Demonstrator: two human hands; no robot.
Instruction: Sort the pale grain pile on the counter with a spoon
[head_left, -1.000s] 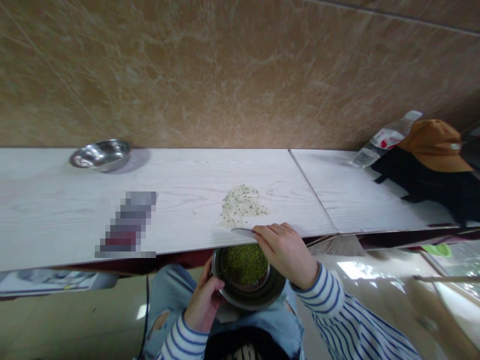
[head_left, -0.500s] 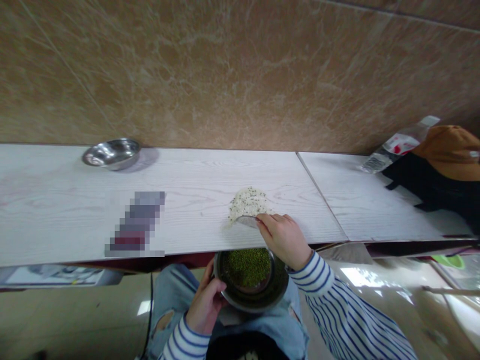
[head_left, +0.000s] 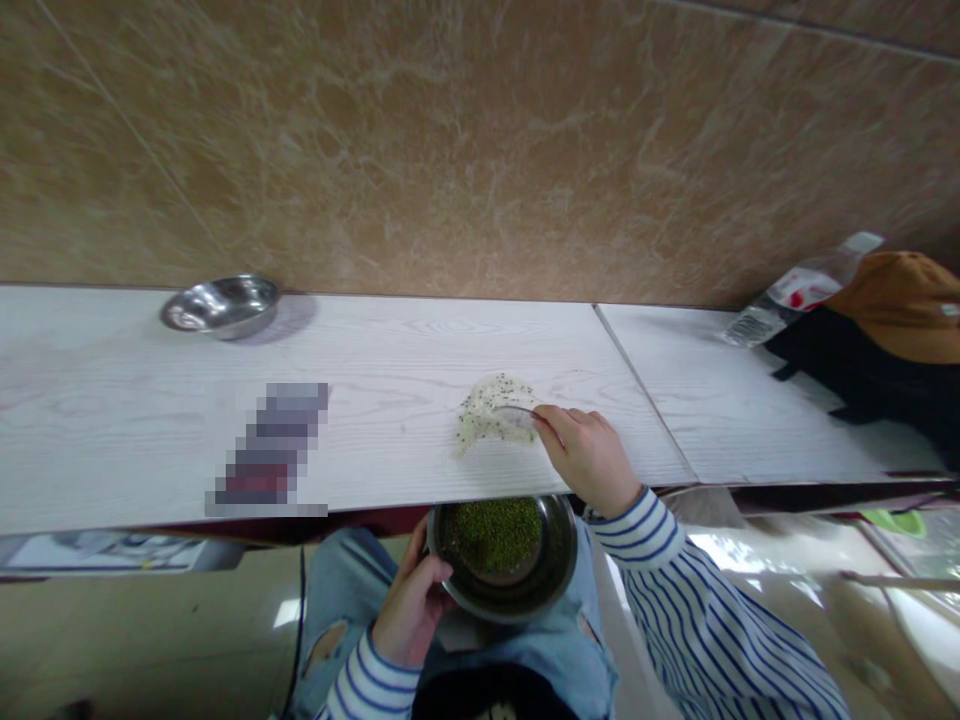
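My left hand (head_left: 417, 602) grips the left rim of a metal bowl (head_left: 559, 590), its thumb over the edge. The bowl is below the counter's front edge, above my lap, and small green beans (head_left: 491, 535) that look like mung beans lie in it. My right hand (head_left: 589, 452) is closed on the handle end of a metal spoon (head_left: 514, 412). The spoon's head points left over a thin, spread pile of pale grains mixed with dark green beans (head_left: 487, 393) on the counter.
A shiny empty metal bowl (head_left: 223, 308) stands at the back left of the white counter (head_left: 390, 350). A blurred-out flat item (head_left: 274, 450) lies in front of it. At the right are a plastic bottle (head_left: 795, 290), an orange-brown cap (head_left: 907, 305) and a black cloth item (head_left: 862, 380).
My right hand and the spoon have moved away from me and to the right, onto the pile. The front of the pile now curves inward. My left hand and its bowl stay put.
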